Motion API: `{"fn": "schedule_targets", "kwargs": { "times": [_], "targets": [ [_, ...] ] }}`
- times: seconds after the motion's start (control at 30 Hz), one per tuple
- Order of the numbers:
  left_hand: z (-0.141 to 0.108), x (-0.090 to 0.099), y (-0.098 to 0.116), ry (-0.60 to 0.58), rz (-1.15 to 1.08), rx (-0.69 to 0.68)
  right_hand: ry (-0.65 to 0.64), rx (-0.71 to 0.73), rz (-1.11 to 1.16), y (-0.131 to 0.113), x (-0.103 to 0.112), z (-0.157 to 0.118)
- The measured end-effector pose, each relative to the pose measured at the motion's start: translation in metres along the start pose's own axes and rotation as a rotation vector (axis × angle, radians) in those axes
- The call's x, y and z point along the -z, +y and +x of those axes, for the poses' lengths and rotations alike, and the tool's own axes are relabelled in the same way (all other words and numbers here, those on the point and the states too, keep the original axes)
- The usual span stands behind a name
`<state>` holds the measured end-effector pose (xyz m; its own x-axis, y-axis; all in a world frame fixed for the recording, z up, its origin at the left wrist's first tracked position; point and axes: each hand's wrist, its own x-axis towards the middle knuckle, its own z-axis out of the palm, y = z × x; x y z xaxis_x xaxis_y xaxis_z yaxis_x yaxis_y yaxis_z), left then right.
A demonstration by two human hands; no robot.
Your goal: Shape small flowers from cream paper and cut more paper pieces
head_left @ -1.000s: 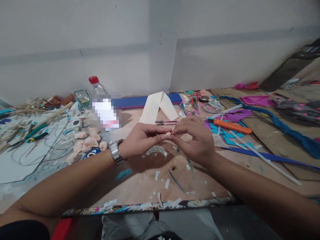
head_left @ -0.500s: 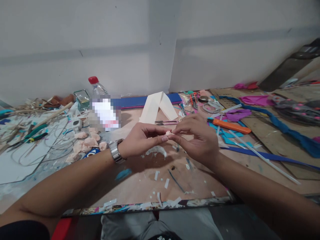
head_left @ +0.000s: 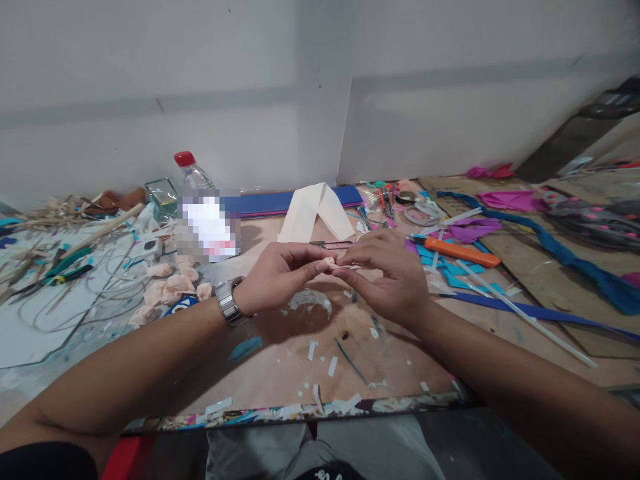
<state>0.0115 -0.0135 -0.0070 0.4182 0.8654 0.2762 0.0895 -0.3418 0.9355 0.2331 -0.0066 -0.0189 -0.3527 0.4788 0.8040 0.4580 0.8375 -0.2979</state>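
Observation:
Over the middle of the table, a small crumpled roll of peach paper is pinched between both hands. My left hand, with a metal watch on its wrist, grips the roll between thumb and forefinger. The thumb and fingers of my right hand close on a thin tail of the same paper at the roll's right side. Several similar peach paper rosettes lie beyond my left wrist. Behind my hands rest pink-handled snips, partly hidden, and a folded cream paper strip.
An orange utility knife lies on blue scraps to the right, near a long blue strip. At left are green-handled pliers, sticks and a cable. A lit phone leans against a red-capped bottle.
Both hands have shifted slightly left with the peach paper. My right fingers are a little farther from the left ones, and a thin paper tail now shows between them.

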Motion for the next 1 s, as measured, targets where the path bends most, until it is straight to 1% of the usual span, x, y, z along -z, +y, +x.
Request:
{"fn": "schedule_targets", "kwargs": {
  "times": [0.17,0.3,0.43,0.53,0.7,0.83,1.0],
  "targets": [
    [0.0008,0.0014,0.0029,-0.022,0.082,-0.046,0.014,0.023,0.009,-0.0015,-0.0007,0.0009],
    [-0.0005,0.0017,0.0026,-0.063,0.040,-0.058,0.020,0.002,0.002,-0.0030,-0.0010,0.0006],
    [-0.0010,0.0023,-0.0021,-0.106,-0.031,-0.072,0.010,-0.012,0.014,-0.0020,-0.0012,-0.0006],
    [0.0005,0.0029,-0.0046,-0.092,0.008,-0.083,-0.003,-0.005,0.029,0.0007,-0.0021,-0.0011],
    [0.0033,0.0036,-0.0037,-0.053,0.106,-0.166,0.001,0.025,0.072,0.0023,-0.0035,-0.0006],
    [0.0031,0.0029,-0.0040,-0.045,0.124,-0.147,-0.004,0.005,0.046,0.0000,-0.0030,0.0004],
    [0.0017,0.0019,-0.0051,-0.066,0.109,-0.125,0.009,0.002,0.037,-0.0006,-0.0024,0.0011]
  ]
}}
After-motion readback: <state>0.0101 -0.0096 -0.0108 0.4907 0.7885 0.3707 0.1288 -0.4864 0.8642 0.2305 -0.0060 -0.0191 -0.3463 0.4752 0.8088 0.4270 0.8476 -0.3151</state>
